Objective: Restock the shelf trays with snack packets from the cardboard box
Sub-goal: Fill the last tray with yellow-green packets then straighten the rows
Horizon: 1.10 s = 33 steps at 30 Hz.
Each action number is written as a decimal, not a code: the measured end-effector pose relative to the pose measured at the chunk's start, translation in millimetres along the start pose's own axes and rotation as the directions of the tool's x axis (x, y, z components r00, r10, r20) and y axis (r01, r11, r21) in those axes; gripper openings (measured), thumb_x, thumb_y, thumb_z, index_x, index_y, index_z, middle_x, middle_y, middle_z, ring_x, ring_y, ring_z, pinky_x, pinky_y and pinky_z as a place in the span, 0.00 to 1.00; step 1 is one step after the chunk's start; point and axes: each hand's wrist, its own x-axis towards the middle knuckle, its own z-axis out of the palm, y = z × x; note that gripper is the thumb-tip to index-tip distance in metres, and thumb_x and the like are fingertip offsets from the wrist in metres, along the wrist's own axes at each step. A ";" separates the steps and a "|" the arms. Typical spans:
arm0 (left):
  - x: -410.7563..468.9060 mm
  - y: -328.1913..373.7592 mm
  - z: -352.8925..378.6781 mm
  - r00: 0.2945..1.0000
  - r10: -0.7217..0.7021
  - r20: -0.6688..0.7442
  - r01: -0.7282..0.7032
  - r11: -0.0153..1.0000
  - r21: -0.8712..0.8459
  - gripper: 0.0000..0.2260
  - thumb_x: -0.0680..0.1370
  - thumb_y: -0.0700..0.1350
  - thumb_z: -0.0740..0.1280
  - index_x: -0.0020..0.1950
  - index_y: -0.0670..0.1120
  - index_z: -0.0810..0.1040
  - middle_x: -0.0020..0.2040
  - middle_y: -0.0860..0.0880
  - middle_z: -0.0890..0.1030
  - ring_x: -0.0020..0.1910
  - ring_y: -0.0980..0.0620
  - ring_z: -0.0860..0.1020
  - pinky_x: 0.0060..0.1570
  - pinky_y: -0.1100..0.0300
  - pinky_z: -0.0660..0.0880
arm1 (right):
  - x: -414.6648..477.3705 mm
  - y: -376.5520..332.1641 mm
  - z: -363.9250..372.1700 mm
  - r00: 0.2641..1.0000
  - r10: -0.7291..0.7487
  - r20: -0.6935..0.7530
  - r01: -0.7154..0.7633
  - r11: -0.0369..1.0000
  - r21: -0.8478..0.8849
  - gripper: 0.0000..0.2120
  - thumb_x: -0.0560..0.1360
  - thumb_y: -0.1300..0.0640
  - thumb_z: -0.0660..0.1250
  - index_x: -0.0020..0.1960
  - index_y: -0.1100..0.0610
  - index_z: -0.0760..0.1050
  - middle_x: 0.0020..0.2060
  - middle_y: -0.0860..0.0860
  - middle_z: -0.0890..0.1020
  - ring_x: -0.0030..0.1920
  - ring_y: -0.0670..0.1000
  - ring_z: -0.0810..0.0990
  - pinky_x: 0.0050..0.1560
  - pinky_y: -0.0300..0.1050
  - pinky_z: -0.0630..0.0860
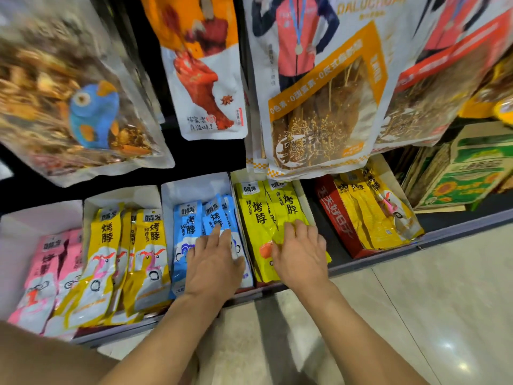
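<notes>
Left hand point(215, 262): fingers straight and close together, lying flat on the blue foil snack packets point(188, 229) in a white card shelf tray point(194, 187). Right hand point(298, 252): fingers straight and slightly spread, pressing flat on the yellow foil snack packets point(261, 218) in the neighbouring tray at 3 o'clock. Neither hand pinches anything. An open red cardboard box point(337, 220) of yellow packets stands at 3 o'clock of the right hand, and a green printed carton point(472, 173) at 2 o'clock.

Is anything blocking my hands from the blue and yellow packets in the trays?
Nothing visible. The left hand lies flat on the blue packets, the right hand on the yellow packets. The hanging bag overlaps only their tray's far end.
</notes>
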 end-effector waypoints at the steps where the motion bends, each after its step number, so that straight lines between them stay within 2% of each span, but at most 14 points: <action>1: -4.1 -7.7 -2.1 1.000 -0.019 0.007 0.019 1.000 0.002 0.31 0.81 0.58 0.59 0.81 0.50 0.53 0.82 0.51 0.52 0.78 0.46 0.54 0.76 0.46 0.56 | -4.1 -8.6 1.2 1.000 -0.002 0.005 0.002 1.000 -0.009 0.21 0.77 0.47 0.64 0.65 0.57 0.76 0.65 0.59 0.77 0.62 0.62 0.74 0.62 0.60 0.71; 3: -15.5 -22.3 -8.2 0.999 -0.051 0.005 0.051 0.999 0.013 0.32 0.81 0.58 0.59 0.81 0.49 0.54 0.81 0.50 0.54 0.78 0.45 0.54 0.76 0.47 0.57 | -12.8 -27.4 -2.4 1.000 -0.016 0.009 0.017 0.999 -0.029 0.22 0.76 0.48 0.65 0.66 0.58 0.75 0.65 0.60 0.77 0.62 0.64 0.74 0.64 0.61 0.70; 6: -30.6 -41.3 -14.1 0.994 -0.106 -0.009 0.106 0.994 0.019 0.31 0.80 0.58 0.60 0.80 0.49 0.56 0.81 0.50 0.56 0.78 0.45 0.56 0.76 0.47 0.57 | -23.8 -56.4 -10.9 0.990 -0.085 0.112 0.091 0.995 -0.041 0.27 0.79 0.47 0.63 0.74 0.58 0.65 0.71 0.59 0.68 0.70 0.62 0.67 0.70 0.61 0.63; 11: -32.3 -53.1 -20.2 0.993 -0.117 0.018 0.117 0.993 -0.027 0.28 0.81 0.51 0.62 0.79 0.45 0.59 0.79 0.47 0.60 0.76 0.44 0.60 0.75 0.50 0.59 | -31.0 -96.1 -14.9 0.965 -0.224 0.134 0.212 0.972 0.102 0.25 0.80 0.52 0.62 0.75 0.57 0.63 0.71 0.57 0.68 0.69 0.59 0.67 0.68 0.55 0.67; 14: -25.7 -62.6 -13.9 0.996 -0.087 0.022 0.089 0.990 -0.110 0.27 0.82 0.46 0.61 0.79 0.44 0.58 0.80 0.45 0.57 0.78 0.44 0.56 0.76 0.52 0.55 | -25.9 -109.3 -0.2 0.956 -0.253 0.147 0.231 0.961 0.151 0.27 0.80 0.52 0.62 0.76 0.58 0.63 0.73 0.57 0.67 0.71 0.58 0.66 0.72 0.52 0.65; 17: -23.6 -75.5 -1.3 0.995 -0.075 0.064 0.084 0.986 -0.144 0.27 0.83 0.46 0.59 0.80 0.43 0.53 0.81 0.44 0.52 0.80 0.46 0.51 0.77 0.54 0.50 | -22.2 -115.5 24.7 0.952 -0.253 0.174 0.227 0.961 0.155 0.27 0.81 0.53 0.61 0.77 0.58 0.61 0.75 0.57 0.64 0.75 0.58 0.62 0.76 0.50 0.60; 19: -26.5 -77.1 7.3 0.996 -0.039 0.078 0.045 0.996 -0.074 0.26 0.85 0.48 0.54 0.81 0.42 0.51 0.81 0.43 0.50 0.80 0.45 0.47 0.78 0.53 0.44 | -22.5 -117.8 39.1 0.946 -0.244 0.212 0.219 0.966 0.136 0.27 0.82 0.52 0.59 0.78 0.58 0.60 0.78 0.58 0.61 0.78 0.58 0.56 0.79 0.51 0.55; 21: -27.1 -74.4 12.4 0.999 0.029 0.040 -0.031 0.998 0.047 0.25 0.86 0.49 0.49 0.80 0.40 0.52 0.81 0.42 0.54 0.80 0.43 0.46 0.78 0.48 0.41 | -22.1 -118.5 50.0 0.942 -0.233 0.242 0.217 0.972 0.092 0.27 0.82 0.51 0.58 0.79 0.57 0.58 0.80 0.59 0.56 0.80 0.58 0.52 0.80 0.52 0.51; 23: -24.4 -76.0 21.1 0.999 0.022 0.030 -0.025 0.995 0.093 0.25 0.85 0.51 0.48 0.80 0.42 0.53 0.81 0.41 0.54 0.80 0.41 0.47 0.78 0.47 0.42 | -20.4 -118.9 58.0 0.940 -0.220 0.262 0.210 0.975 0.067 0.29 0.82 0.51 0.58 0.80 0.58 0.56 0.81 0.60 0.53 0.81 0.60 0.49 0.80 0.54 0.50; 28: -18.1 -85.9 34.4 0.997 -0.063 0.047 0.061 0.997 0.043 0.27 0.83 0.57 0.52 0.80 0.49 0.54 0.81 0.47 0.52 0.78 0.40 0.51 0.75 0.46 0.54 | -15.2 -121.4 67.2 0.945 -0.160 0.285 0.154 0.987 0.046 0.33 0.81 0.48 0.60 0.81 0.57 0.52 0.81 0.61 0.49 0.81 0.61 0.47 0.80 0.54 0.48; 33: -21.6 -86.4 35.4 0.999 -0.043 0.024 0.042 0.998 0.044 0.26 0.83 0.56 0.53 0.80 0.48 0.57 0.81 0.45 0.54 0.76 0.42 0.56 0.74 0.49 0.57 | -16.7 -121.4 70.8 0.926 -0.113 0.360 0.128 0.992 -0.019 0.37 0.83 0.47 0.58 0.82 0.59 0.43 0.81 0.63 0.44 0.81 0.61 0.43 0.80 0.54 0.45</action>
